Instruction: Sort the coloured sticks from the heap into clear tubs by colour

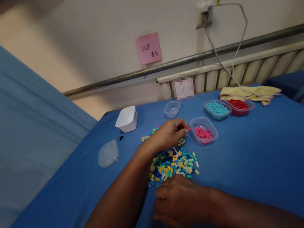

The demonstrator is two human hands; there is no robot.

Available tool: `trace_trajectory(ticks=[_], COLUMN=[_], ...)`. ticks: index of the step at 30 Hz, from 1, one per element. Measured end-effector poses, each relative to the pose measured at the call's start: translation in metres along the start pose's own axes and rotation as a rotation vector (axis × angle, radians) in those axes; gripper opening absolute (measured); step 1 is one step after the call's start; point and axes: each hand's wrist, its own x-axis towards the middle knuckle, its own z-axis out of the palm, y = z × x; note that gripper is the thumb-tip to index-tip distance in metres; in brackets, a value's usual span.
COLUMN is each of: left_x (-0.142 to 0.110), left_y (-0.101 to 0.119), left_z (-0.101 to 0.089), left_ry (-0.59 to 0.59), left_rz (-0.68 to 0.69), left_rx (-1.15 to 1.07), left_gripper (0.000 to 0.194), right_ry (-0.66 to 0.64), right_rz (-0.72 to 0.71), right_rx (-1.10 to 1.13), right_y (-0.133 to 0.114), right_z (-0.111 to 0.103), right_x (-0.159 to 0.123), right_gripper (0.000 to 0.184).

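Observation:
A heap of small coloured bricks (175, 165) in yellow, green, blue and white lies on the blue cloth. My left hand (169, 133) hovers over the heap's far side, fingers pinched on a small pink brick beside a clear tub of pink bricks (203, 131). My right hand (179, 201) rests on the cloth at the heap's near edge, fingers curled with nothing visible in them.
A clear empty tub (172, 109), a tub of turquoise bricks (217, 109) and a tub of red bricks (239, 105) stand further back. A white box (127, 118) and a clear lid (108, 153) lie to the left. A yellow cloth (249, 92) and cable are at the back.

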Motion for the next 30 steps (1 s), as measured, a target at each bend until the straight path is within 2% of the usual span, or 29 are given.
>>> trace_trajectory(ticks=[3, 6, 9, 13, 17, 20, 24, 26, 30], left_x=[0.021, 0.026, 0.013, -0.013, -0.03, -0.037, -0.045, -0.049, -0.06], left_y=[0.018, 0.02, 0.006, -0.021, -0.037, -0.044, -0.051, -0.054, -0.053], left_z=[0.005, -0.002, -0.02, -0.033, -0.023, -0.016, -0.018, -0.019, -0.015], left_ry=[0.064, 0.136, 0.133, 0.045, -0.027, -0.066, 0.073, 0.124, 0.041], left_rz=[0.075, 0.102, 0.034, -0.103, -0.027, 0.057, 0.113, 0.115, 0.027], left_rx=[0.113, 0.241, 0.382, 0.536, 0.627, 0.599, 0.488, 0.476, 0.567], left_gripper=[0.022, 0.026, 0.021, 0.026, 0.034, 0.037, 0.034, 0.032, 0.034], right_ry=[-0.009, -0.009, -0.006, -0.006, 0.019, 0.025, 0.034, 0.04, 0.038], right_rz=[0.004, 0.007, 0.004, 0.006, 0.007, 0.003, -0.011, -0.016, -0.006], right_rx=[-0.006, 0.006, 0.015, 0.019, 0.009, 0.001, 0.005, -0.002, -0.022], right_y=[-0.001, -0.001, 0.0, 0.0, -0.001, -0.001, 0.0, -0.001, -0.002], right_z=[-0.003, -0.003, 0.0, 0.002, 0.002, 0.004, 0.007, 0.006, 0.003], right_x=[0.001, 0.002, 0.001, 0.0, -0.001, -0.002, -0.002, -0.002, 0.0], right_gripper=[0.032, 0.028, 0.028, 0.028, 0.029, 0.029, 0.029, 0.029, 0.027])
